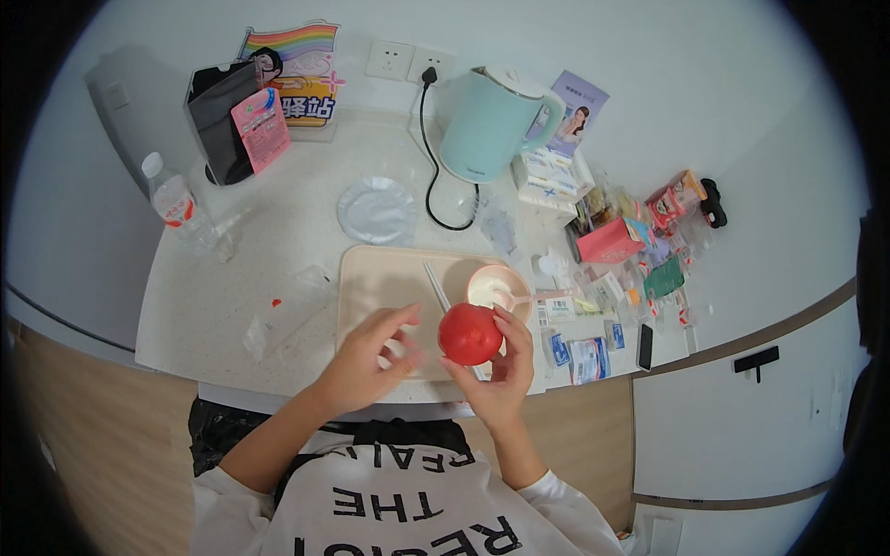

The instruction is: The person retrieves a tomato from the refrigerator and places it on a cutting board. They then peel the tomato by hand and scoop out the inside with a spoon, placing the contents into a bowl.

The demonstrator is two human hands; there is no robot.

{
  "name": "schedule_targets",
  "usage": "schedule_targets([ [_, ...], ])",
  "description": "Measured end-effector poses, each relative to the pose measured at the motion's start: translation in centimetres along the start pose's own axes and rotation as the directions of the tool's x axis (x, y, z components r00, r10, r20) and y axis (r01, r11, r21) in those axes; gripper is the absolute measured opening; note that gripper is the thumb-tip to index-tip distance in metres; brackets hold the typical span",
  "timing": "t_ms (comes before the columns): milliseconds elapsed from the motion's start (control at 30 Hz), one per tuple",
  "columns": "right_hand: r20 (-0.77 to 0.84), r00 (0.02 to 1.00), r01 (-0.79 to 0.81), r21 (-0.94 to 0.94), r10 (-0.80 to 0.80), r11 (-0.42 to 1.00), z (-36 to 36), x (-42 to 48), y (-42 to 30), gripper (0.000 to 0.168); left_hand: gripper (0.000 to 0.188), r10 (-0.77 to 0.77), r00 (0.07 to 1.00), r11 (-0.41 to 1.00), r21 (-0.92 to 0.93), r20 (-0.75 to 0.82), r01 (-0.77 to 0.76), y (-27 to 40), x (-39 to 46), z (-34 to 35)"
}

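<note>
A round red tomato (pixel 470 334) is held between the thumb and fingers of my right hand (pixel 502 368), above the front of a beige tray (pixel 379 278). To its left, my left hand (pixel 375 358) is empty, with thumb and fingers apart. Behind the tomato on the tray sits a pink bowl (pixel 475 279) with a pale interior. A pink spoon (pixel 532 297) rests in it, its handle reaching out to the right. White chopsticks (pixel 436 285) lie on the tray, partly hidden by the tomato and my right hand.
A mint electric kettle (pixel 480 132) stands behind, its black cord (pixel 432 181) curving over the counter. A round silver lid (pixel 377 210) lies beyond the tray. Leftward are a plastic bottle (pixel 177 201) and clear wrapping (pixel 292 313). Boxes, packets and a phone (pixel 646 347) crowd the right.
</note>
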State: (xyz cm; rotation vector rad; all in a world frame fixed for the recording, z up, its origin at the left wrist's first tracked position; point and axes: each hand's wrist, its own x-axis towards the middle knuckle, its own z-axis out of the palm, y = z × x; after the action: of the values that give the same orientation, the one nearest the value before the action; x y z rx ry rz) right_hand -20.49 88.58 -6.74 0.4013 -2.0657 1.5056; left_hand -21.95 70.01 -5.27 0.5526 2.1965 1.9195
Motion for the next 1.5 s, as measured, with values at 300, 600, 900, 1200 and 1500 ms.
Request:
schedule_targets([
  [300, 0.036, 0.973, 0.229, -0.19, -0.226, 0.955, -0.7, 0.5, -4.2, 0.057, 0.077, 0.198, 0.976, 0.95, -0.228, -0.089, -0.213, 3.6, -0.4, 3.0],
  [600, -0.339, 0.751, 0.597, -0.016, -0.566, 0.802, -1.3, 1.8, -16.5, 0.023, 0.043, 0.352, 0.706, 0.523, -0.755, 0.614, 0.395, 13.5, -3.6, 0.2],
  [900, 0.169, 0.886, 0.44, -0.021, -0.431, 0.898, -3.8, 2.5, -11.5, 0.065, 0.072, 0.455, 0.889, 0.77, -0.474, -0.06, -0.426, 10.3, -3.3, 2.0],
  [1200, -0.442, 0.725, -0.572, 0.04, 0.528, 0.819, -10.6, 3.4, 9.4, 0.059, 0.068, -0.266, 0.948, 0.417, -0.866, 0.173, 0.275, 0.7, 2.7, 1.0],
  [1500, -0.059, 0.845, -0.526, 0.09, 0.531, 0.846, -10.1, 5.4, 11.4, 0.025, 0.075, -0.263, 0.956, 0.795, -0.532, 0.129, 0.291, -2.7, 3.9, 2.2],
])
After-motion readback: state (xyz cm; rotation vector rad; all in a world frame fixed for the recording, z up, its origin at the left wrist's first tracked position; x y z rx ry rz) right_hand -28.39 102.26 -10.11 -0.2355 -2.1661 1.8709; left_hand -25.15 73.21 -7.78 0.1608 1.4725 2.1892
